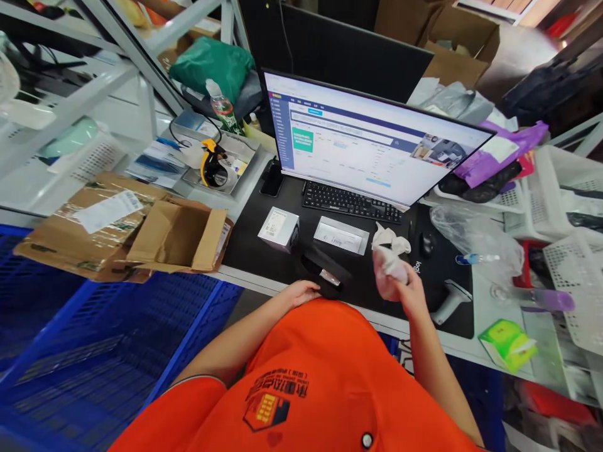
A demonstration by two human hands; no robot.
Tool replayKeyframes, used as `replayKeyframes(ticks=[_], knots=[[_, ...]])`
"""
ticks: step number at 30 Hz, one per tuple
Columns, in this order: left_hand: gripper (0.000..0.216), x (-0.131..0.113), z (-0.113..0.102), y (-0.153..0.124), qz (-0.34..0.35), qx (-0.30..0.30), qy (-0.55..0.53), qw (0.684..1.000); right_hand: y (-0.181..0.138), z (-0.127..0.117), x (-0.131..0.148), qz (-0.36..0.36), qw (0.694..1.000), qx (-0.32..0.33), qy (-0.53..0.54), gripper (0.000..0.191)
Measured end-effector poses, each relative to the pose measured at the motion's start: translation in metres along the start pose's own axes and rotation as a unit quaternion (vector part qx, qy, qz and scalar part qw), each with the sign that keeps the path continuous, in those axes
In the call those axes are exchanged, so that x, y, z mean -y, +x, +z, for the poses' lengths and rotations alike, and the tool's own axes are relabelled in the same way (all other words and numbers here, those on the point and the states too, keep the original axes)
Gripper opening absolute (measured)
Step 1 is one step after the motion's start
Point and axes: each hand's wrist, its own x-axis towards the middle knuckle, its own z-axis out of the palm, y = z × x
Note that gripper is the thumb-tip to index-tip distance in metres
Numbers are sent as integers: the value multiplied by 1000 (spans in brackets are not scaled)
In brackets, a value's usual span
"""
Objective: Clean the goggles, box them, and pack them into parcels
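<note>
Orange shirt [325, 351] fabric spreads at six o'clock, the left hand [300, 294] at its top edge, grip impossible to tell. Over the black desk mat [264, 269], toward four, the right hand [411, 292] pinches a crumpled, cloth-like piece [387, 258]. Monitor [362, 150] at one; blue crate [193, 307] at eight.

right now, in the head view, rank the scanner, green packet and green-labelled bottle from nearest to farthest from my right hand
1. Scanner: just right of your right hand.
2. Green packet: farther right, nearer the front.
3. Green-labelled bottle: far left, toward the back.
</note>
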Motion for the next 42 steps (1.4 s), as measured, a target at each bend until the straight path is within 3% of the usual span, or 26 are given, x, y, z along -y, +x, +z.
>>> replayKeyframes(ticks=[3, 8, 11, 15, 17, 18, 20, 21, 23, 25, 28, 30, 33, 35, 38, 42], knots=[[15, 1, -1, 14, 6, -47, 37, 998, -7, 14, 3, -52, 987, 88, -122, 50], [21, 1, 8, 24, 36, -114, 121, 985, -3, 31, 10, -113, 960, 94, -240, 54], [25, -5, 10, 9, 60, -135, 197, 969, 6, 34, 23, -134, 942, 81, -297, 57], [22, -14, 11, -35, 127, -143, 303, 934, 9, 40, 46, -148, 916, 84, -363, 56], [41, -17, 20, -58, 237, -141, 376, 885, 5, 49, 57, -163, 895, 123, -397, 58], [57, -18, 26, -68, 313, -139, 424, 838, 2, 55, 63, -175, 881, 153, -412, 59], [88, -20, 43, -80, 447, -133, 523, 714, -6, 69, 71, -208, 851, 223, -428, 58], [97, -20, 51, -82, 483, -125, 562, 659, -9, 76, 74, -229, 836, 257, -427, 57], [96, -22, 66, -79, 487, -102, 614, 612, -14, 87, 79, -272, 814, 305, -413, 57], [79, -24, 74, -71, 461, -85, 633, 616, -16, 91, 82, -305, 808, 319, -391, 57], [51, -26, 74, -60, 445, -105, 595, 662, -17, 79, 83, -334, 831, 280, -345, 53], [40, -27, 71, -56, 444, -125, 545, 700, -18, 63, 81, -326, 869, 209, -307, 47], [37, -26, 65, -56, 450, -120, 480, 744, -27, 41, 75, -247, 941, 91, -211, 31], [38, -24, 64, -56, 457, -104, 454, 758, -36, 34, 71, -186, 970, 82, -131, 31], [38, -20, 68, -56, 446, -83, 450, 769, -48, 39, 67, -172, 974, 111, -97, 44], [40, -19, 75, -58, 426, -58, 490, 758, -50, 52, 73, -252, 955, 78, -137, 38]])
